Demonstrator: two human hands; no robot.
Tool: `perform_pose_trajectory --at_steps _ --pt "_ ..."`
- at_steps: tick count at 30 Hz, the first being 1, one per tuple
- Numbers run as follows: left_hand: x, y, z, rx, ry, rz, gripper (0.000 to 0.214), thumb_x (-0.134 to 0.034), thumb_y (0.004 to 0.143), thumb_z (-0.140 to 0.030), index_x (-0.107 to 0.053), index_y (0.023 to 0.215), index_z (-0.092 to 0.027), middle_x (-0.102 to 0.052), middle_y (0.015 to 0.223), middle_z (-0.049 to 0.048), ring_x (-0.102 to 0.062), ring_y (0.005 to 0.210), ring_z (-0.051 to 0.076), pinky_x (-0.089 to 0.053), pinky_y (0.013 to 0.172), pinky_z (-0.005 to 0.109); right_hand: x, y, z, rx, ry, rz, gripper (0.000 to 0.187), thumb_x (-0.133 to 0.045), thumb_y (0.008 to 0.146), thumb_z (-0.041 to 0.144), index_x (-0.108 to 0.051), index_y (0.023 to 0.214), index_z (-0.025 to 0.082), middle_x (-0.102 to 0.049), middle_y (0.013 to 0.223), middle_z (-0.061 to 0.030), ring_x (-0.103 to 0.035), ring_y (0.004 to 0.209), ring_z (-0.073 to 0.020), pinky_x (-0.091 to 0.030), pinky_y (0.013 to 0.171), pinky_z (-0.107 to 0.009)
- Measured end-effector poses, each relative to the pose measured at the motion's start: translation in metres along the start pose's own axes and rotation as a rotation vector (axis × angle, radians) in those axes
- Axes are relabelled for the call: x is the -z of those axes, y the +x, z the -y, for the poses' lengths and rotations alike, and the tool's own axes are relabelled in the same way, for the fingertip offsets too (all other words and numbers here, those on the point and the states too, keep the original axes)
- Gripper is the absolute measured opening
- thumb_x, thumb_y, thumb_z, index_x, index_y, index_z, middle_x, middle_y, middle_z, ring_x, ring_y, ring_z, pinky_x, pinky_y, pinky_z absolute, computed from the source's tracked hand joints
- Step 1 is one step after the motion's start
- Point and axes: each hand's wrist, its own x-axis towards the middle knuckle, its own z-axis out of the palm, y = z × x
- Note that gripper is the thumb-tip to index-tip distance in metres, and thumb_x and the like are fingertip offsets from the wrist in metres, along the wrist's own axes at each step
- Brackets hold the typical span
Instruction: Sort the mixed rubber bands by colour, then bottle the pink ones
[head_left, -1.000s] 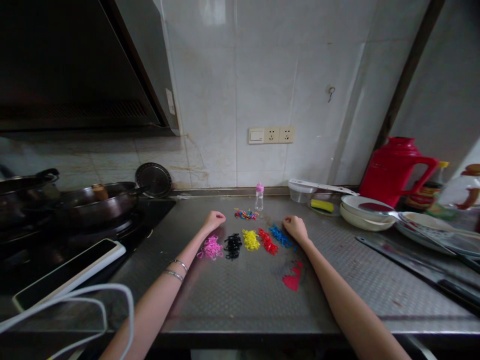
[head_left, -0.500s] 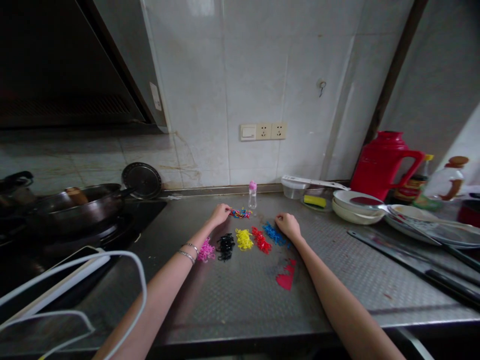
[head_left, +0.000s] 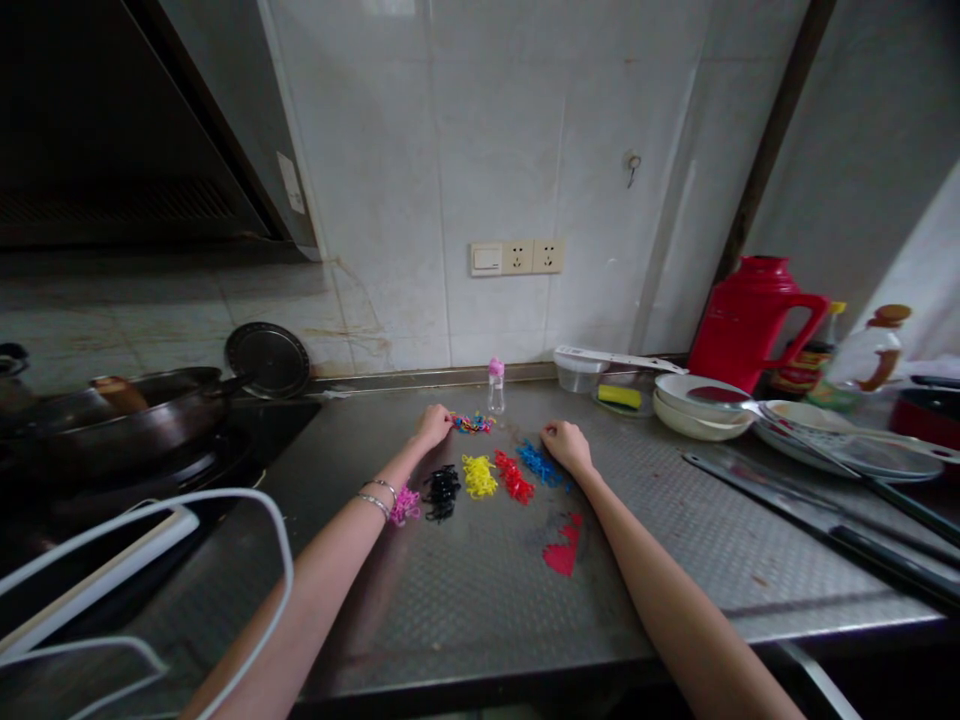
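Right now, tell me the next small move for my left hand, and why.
I'd probably have the left hand draw one piece from the small multicoloured pile of thin bands: its fingertips are at that pile's left edge, and colours lie mixed there, whereas the yellow heap of thin bands nearer you shows one colour.

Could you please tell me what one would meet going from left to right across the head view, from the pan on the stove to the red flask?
Pan → pink pile → black pile → yellow pile → red pile → blue pile → yellow sponge → red flask.
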Motion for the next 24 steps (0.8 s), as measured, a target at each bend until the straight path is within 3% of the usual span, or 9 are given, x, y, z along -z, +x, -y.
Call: perform_pose_trajectory --at_steps 11,15,20,24 --pt "-0.002 -0.006 0.013 0.094 -0.335 -0.133 0.019 -0.058 0.067 -0.026 -0.069 0.075 -0.013 -0.068 0.076 0.0084 -0.060 0.068 0.016 -0.041 0.061 0.023 -0.001 0.000 -0.001 0.009 -0.013 -0.004 0.030 -0.041 0.074 0.033 -0.067 0.084 0.021 -0.065 0.082 -0.0080 -0.059 0.076 -0.0174 -0.037 0.060 -0.021" --pt "-0.002 -0.013 0.014 0.077 -0.301 -0.143 0.019 -0.056 0.068 -0.024 -0.069 0.075 -0.013 -0.068 0.077 0.0079 -0.059 0.068 0.015 -0.040 0.062 0.022 -0.001 0.000 0.000 0.011 -0.013 0.004 0.030 -0.041 0.074 0.033 -0.067 0.084 0.020 -0.065 0.082 -0.0081 -0.058 0.077 -0.0170 -0.037 0.060 -0.020" --pt "-0.002 -0.020 0.013 0.050 -0.184 -0.017 0.023 -0.052 0.069 -0.027 -0.070 0.074 -0.014 -0.067 0.073 0.0063 -0.058 0.063 0.014 -0.038 0.057 0.022 0.001 -0.001 0.001 0.006 -0.019 0.016 0.031 -0.041 0.074 0.033 -0.066 0.084 0.020 -0.065 0.083 -0.0081 -0.058 0.077 -0.0172 -0.037 0.060 -0.021" --pt "0.002 -0.022 0.011 0.073 -0.081 0.012 0.025 -0.051 0.067 -0.029 -0.070 0.074 -0.015 -0.067 0.070 0.0061 -0.056 0.060 0.014 -0.038 0.057 0.022 0.001 -0.001 0.001 0.005 -0.017 0.022 0.030 -0.041 0.073 0.033 -0.067 0.084 0.020 -0.065 0.084 -0.0080 -0.058 0.077 -0.0169 -0.037 0.060 -0.021"
